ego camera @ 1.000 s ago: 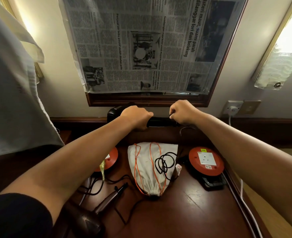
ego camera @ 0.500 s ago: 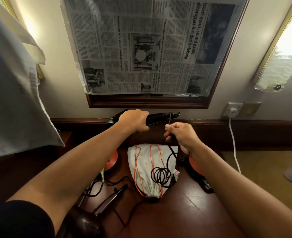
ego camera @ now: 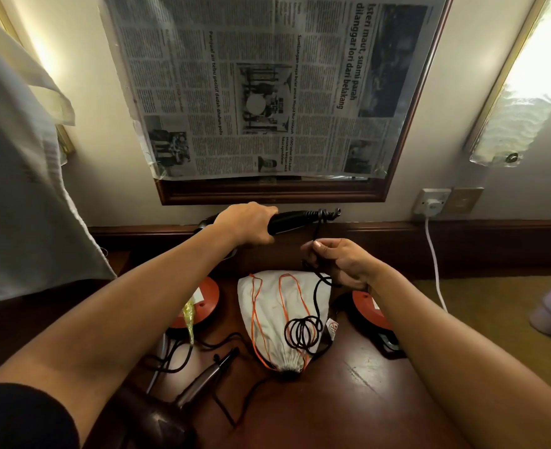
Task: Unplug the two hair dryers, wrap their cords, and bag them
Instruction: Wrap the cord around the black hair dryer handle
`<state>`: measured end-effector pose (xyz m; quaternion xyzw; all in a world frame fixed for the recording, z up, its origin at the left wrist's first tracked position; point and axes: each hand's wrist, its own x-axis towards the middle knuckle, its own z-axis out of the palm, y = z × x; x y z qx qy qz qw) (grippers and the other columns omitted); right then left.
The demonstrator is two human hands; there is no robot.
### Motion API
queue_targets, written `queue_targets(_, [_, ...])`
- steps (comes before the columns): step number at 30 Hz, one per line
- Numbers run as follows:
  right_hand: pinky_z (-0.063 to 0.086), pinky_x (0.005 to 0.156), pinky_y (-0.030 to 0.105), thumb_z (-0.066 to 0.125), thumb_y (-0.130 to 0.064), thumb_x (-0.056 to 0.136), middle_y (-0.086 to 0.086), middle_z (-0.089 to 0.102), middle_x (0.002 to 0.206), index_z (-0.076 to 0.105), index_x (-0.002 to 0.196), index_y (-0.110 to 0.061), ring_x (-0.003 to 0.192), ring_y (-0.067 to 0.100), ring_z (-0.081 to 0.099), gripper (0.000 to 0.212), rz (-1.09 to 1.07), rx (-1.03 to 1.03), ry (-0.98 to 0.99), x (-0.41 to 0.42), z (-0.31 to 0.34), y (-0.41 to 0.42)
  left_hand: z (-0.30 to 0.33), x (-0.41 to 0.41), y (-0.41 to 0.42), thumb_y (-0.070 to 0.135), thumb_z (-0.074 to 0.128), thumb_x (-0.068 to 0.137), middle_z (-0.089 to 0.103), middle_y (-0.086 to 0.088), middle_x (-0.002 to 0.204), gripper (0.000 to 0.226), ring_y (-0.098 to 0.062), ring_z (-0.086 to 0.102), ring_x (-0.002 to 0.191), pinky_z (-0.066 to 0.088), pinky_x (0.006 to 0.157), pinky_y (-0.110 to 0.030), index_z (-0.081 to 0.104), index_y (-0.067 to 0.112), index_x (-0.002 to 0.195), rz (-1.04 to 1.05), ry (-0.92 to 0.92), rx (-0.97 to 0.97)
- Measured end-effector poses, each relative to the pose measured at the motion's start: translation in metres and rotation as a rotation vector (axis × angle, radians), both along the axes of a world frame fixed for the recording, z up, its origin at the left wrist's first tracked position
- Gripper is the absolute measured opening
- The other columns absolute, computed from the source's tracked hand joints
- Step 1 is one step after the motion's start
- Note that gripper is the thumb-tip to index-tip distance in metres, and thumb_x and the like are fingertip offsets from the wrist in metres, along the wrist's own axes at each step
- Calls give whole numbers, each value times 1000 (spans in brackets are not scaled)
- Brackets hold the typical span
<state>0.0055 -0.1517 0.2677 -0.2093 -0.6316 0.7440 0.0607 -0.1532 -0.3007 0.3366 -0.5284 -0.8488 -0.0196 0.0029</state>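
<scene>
My left hand [ego camera: 246,222] grips a black hair dryer [ego camera: 295,219] by its handle and holds it level above the table, near the wall. Its black cord [ego camera: 316,299] is looped round the handle's end and drops through my right hand [ego camera: 339,264], which pinches it just below. The cord hangs on to a coil lying on a white drawstring bag [ego camera: 274,315] with orange strings. A second, dark brown hair dryer [ego camera: 170,413] lies on the table at the lower left, its cord loose beside it.
Two red cable reels [ego camera: 209,299] [ego camera: 369,311] sit left and right of the bag on the dark wooden table [ego camera: 348,400]. A white plug [ego camera: 431,207] sits in a wall socket at right. Newspaper [ego camera: 267,85] covers the mirror. A white cloth [ego camera: 15,189] hangs at left.
My right hand has dropped from the dryer handle's end down along the cord, which now runs taut from the handle. The left hand has stayed holding the dryer.
</scene>
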Motion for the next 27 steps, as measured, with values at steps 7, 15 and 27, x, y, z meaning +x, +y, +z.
queue_targets(7, [50,73,26,61,-16,92,1,66,76,68,87,-8,73,11,61,12,7,878,-181,-9,23,23,3,0,-8,32,65,82,63,-2,99,33,-25,61,96,45,74,-33,54,22,112,-32,-22,-65])
queue_targets(15, [47,66,34,54,-13,88,6,59,77,68,86,-14,81,29,62,14,300,1572,-484,-20,75,41,8,4,-8,33,65,83,65,-6,106,40,-25,61,98,44,74,-32,53,22,120,-61,11,-108])
queue_targets(27, [38,55,28,56,-52,88,2,55,64,64,68,-6,66,18,53,51,345,1565,-583,-26,104,47,14,18,3,35,60,88,66,-9,115,52,-31,62,105,46,84,-37,46,17,135,-148,407,-183])
